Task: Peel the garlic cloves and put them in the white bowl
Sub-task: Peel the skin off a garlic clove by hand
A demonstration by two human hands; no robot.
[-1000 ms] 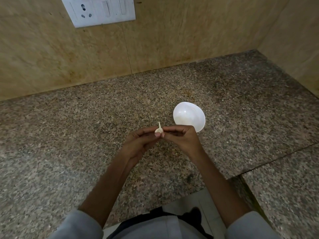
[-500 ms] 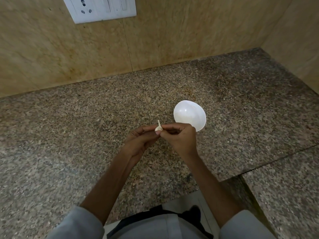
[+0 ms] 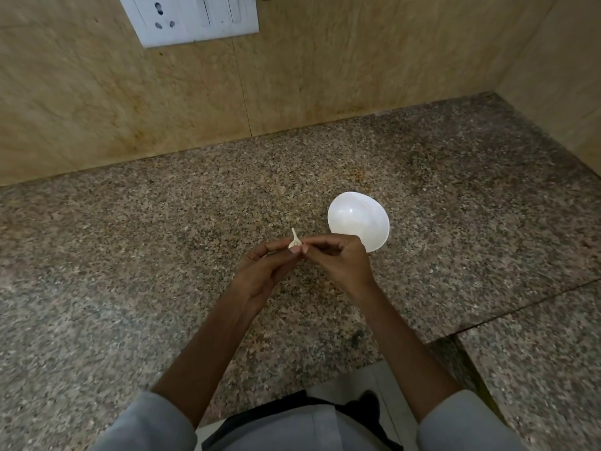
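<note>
I am looking at a speckled brown-grey granite surface [image 3: 146,262] meeting beige marbled wall tiles [image 3: 341,76] in a corner. A white plastic switch-and-socket plate [image 3: 195,17] is sitting on the back wall, and pale floor tiles [image 3: 351,379] are showing below.

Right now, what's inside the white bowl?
The white bowl shows only bare white interior, no cloves. Its near rim is hidden behind the right hand, which, with the left hand, pinches a garlic clove.
</note>
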